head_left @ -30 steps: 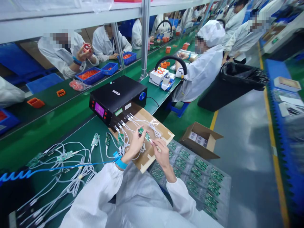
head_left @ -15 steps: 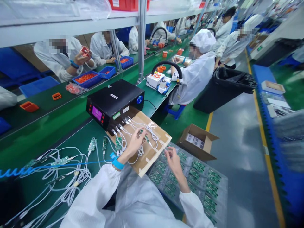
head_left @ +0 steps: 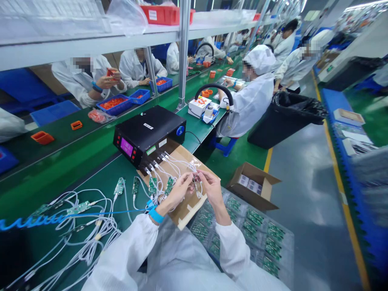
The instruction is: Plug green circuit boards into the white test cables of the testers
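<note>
My left hand (head_left: 181,189), with a blue wrist strap (head_left: 156,215), pinches a small circuit board (head_left: 195,180), seen nearly edge-on and mostly covered by fingers. Fingertips of my right hand (head_left: 210,186) are pressed together at the board's upper end; what they grip is hidden. Both hands meet above a brown cardboard sheet (head_left: 182,155). White cables (head_left: 169,161) run across it from a black tester (head_left: 150,131) with a lit purple screen. Beside my left hand lie two green boards, one nearer (head_left: 169,186) and one farther left (head_left: 152,186).
Clear trays (head_left: 251,226) of green boards lie below my right arm. Tangled white cables (head_left: 93,234) with more boards cover the left bench. An open carton (head_left: 254,186) and a black bin (head_left: 285,117) stand on the floor. Co-workers sit across the line and ahead.
My right hand has moved up and left from above the trays to meet my left hand. My left hand has shifted slightly right and down, still with the board. The view has tilted a little.
</note>
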Tool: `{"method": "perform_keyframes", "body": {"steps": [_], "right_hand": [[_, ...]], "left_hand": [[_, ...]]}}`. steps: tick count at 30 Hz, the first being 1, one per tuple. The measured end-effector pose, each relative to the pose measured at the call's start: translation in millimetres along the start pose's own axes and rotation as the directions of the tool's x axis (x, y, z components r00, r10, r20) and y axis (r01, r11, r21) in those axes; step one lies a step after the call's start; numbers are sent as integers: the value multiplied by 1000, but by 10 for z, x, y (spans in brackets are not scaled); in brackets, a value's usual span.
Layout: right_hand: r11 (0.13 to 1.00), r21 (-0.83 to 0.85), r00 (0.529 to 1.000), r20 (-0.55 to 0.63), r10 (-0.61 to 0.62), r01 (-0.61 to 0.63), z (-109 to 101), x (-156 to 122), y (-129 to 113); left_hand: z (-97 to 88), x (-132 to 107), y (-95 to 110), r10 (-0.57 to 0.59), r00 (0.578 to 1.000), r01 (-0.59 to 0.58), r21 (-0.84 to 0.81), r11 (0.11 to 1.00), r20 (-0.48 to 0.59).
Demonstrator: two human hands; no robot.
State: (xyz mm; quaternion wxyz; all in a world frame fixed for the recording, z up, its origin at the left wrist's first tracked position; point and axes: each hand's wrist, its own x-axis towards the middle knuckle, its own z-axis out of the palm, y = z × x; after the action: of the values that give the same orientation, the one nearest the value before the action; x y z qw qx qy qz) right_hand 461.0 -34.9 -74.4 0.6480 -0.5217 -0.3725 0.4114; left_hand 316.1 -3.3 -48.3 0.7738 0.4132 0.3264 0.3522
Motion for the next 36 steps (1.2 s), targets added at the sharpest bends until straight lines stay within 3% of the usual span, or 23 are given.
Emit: {"method": "perform_keyframes", "body": {"steps": [10,25,36], "right_hand": [[997,72,1000,-20,1,0,122,-56,46],[998,-7,998,-22,-61,61,97,-97,-7],[998,-30,997,-34,-65,64,112,-111,-21]], "left_hand": [[-13,28,-98,4,999,-5,-24,1000,-45],[50,12,-76,-11,998,12,13,1000,-65],[97,28,-102,-1,996,-4,-59,998,-91]]}}
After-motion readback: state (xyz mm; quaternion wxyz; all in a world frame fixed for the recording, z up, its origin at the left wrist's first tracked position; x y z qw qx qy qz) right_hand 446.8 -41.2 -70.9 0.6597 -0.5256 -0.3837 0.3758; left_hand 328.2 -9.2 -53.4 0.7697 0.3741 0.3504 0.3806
